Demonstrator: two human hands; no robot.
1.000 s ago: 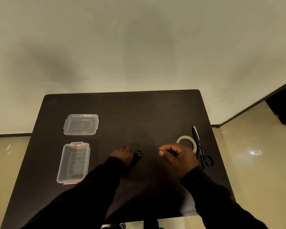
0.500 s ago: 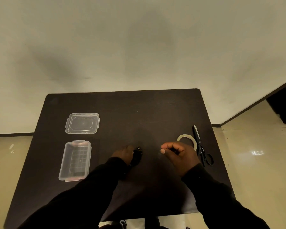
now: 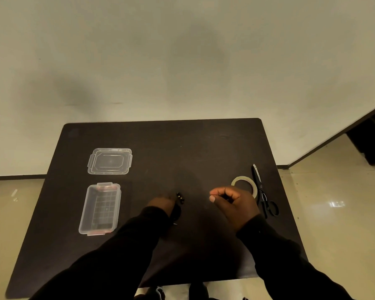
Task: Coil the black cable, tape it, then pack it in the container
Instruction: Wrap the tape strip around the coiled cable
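My left hand (image 3: 160,203) grips the black cable (image 3: 177,210), bunched right of the open container (image 3: 100,210). My right hand (image 3: 234,203) pinches closed near the tape roll (image 3: 244,183); what it holds, I cannot tell.

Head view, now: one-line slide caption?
Left hand holds the black cable on the dark table; right hand curled nearby; open container, tape roll unused.

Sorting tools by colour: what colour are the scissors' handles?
Black, on the metal-bladed scissors; head view.
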